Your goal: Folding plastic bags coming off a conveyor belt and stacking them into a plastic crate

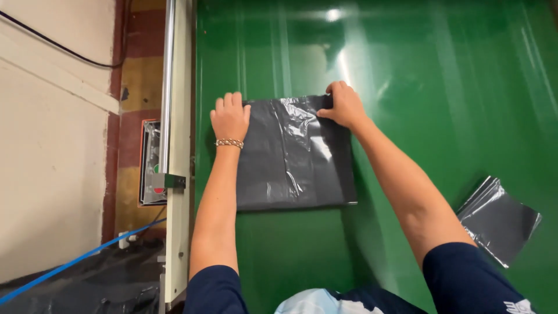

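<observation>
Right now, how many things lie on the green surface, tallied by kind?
Flat black plastic bag under both hands: 1
Small stack of folded black plastic bags at the right: 1
Total: 2
</observation>
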